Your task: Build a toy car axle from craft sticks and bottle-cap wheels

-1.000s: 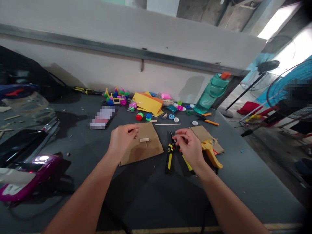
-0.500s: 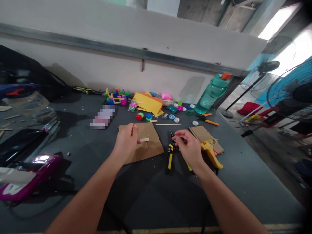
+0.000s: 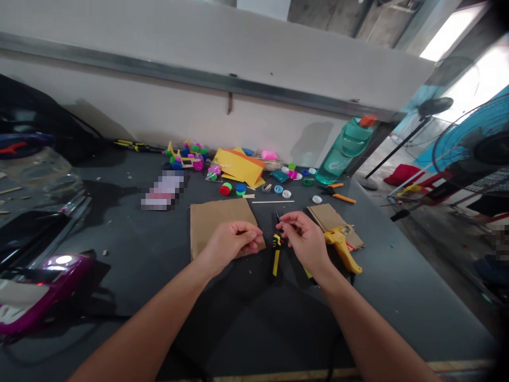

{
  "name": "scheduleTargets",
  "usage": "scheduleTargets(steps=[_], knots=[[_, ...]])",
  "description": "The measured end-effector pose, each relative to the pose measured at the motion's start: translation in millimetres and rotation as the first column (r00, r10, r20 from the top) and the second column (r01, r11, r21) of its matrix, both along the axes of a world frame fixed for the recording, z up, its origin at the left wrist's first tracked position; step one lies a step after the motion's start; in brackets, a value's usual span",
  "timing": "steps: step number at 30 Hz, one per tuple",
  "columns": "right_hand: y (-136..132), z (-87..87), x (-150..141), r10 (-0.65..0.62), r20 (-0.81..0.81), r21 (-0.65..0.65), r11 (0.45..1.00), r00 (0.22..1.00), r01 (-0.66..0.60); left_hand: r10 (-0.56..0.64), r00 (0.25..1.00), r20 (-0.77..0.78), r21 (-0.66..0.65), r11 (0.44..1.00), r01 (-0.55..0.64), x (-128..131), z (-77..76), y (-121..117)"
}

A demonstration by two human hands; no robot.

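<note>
My left hand (image 3: pixel 235 243) is over the right part of a square brown cardboard piece (image 3: pixel 214 216), its thumb and fingers pinched together. Whatever it holds is hidden by the fingers. Just right of it, my right hand (image 3: pixel 305 236) has curled fingers with the thumb close to the index finger; I cannot make out what is between them. Pliers (image 3: pixel 275 255) with black and yellow handles lie beside and partly under the right hand. A yellow glue gun (image 3: pixel 345 249) rests beyond that hand, against a smaller cardboard stack (image 3: pixel 332 220).
Behind the cardboard lie a thin stick (image 3: pixel 273 201), bottle caps (image 3: pixel 225 189), yellow paper sheets (image 3: pixel 238 165) and colourful small toys (image 3: pixel 189 156). A green bottle (image 3: pixel 344 151) and orange-handled pliers (image 3: pixel 342 197) are back right. A purple device (image 3: pixel 47 292) sits at left.
My left hand has moved right across the cardboard towards my right hand. The short wooden sticks seen by its fingers are now out of sight. My right hand has hardly moved.
</note>
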State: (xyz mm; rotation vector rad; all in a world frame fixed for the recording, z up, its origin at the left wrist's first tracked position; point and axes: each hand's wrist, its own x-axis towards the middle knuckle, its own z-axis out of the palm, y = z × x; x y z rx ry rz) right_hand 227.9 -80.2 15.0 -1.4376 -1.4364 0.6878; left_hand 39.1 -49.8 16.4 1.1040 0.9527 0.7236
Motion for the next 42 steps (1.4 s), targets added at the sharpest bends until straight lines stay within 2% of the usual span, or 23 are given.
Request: scheduleTargets(steps=[3,5,10,17,20,27,31,33,36,42], knots=[[0.5,-0.6,0.2,0.003,0.007,0.002,1.0,1.0,-0.003,0.026,0.999,0.032,-0.055,0.998,-0.024,-1.6,1.9,-0.7],[0.9,-0.8,0.6,0.003,0.011,0.006,1.0,1.0,-0.003,0.037,0.999,0.025,-0.042,0.998,-0.036,-2.1,2.8,-0.1],[2.6,-0.1,4.7,-0.03,0.006,0.023,0.999,1.0,0.029,0.114,0.993,-0.017,0.127,0.986,-0.111,-0.4,4.2,0.6],[6.3,-0.4,11.9,-0.098,-0.021,0.047,0.994,0.995,0.099,0.192,0.972,-0.139,0.229,0.961,-0.157,-2.8,-0.9,-0.1],[6.0,-0.6,10.3,-0.092,-0.014,0.04,0.995,0.996,0.092,0.167,0.977,-0.132,0.227,0.965,-0.134,-2.0,-1.0,-0.1],[2.0,3.7,4.7,-0.057,-0.023,0.013,0.998,0.998,0.057,0.039,0.996,-0.075,0.116,0.993,-0.031,3.4,0.3,-1.0],[2.0,6.1,1.9,0.001,-0.187,-0.059,0.998,0.982,-0.013,0.028,0.996,-0.081,0.163,0.987,-0.014,1.7,-1.1,-2.2],[2.7,6.3,0.9,0.029,-0.267,-0.081,0.995,0.963,-0.052,0.04,0.988,-0.151,0.229,0.973,-0.004,0.3,-1.0,-2.7],[3.6,5.4,0.6,0.034,-0.296,-0.085,0.994,0.955,-0.062,0.071,0.966,-0.248,0.308,0.951,0.009,-1.1,-0.2,-4.0],[2.9,2.8,-0.1,0.036,-0.35,-0.095,0.993,0.936,-0.074,0.068,0.97,-0.234,0.265,0.964,-0.004,1.3,2.6,-7.2]])
